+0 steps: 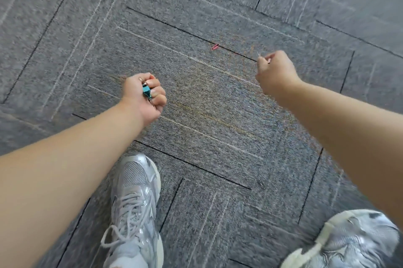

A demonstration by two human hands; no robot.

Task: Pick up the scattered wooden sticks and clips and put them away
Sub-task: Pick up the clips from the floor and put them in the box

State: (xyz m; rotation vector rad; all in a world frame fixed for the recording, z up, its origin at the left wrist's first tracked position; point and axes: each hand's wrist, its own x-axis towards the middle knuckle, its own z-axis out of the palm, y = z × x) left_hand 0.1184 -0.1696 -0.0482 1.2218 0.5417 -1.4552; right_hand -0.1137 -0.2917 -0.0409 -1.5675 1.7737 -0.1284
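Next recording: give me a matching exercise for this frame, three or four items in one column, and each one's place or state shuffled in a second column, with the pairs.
Things:
1. teal binder clip
2. pink paper clip
3. small metal clip
4. dark clip

Places:
A. lying on the carpet beyond both hands
B. pinched at the fingertips of the right hand
C. enclosed in the fist of the left hand
D. lying on the carpet nearer the shoes

Pairs: 1-C, 2-A, 3-B, 4-D

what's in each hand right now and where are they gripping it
Left hand: fist closed around the body of a teal binder clip, with other clips. Right hand: fingers pinch a small silver clip by one end.
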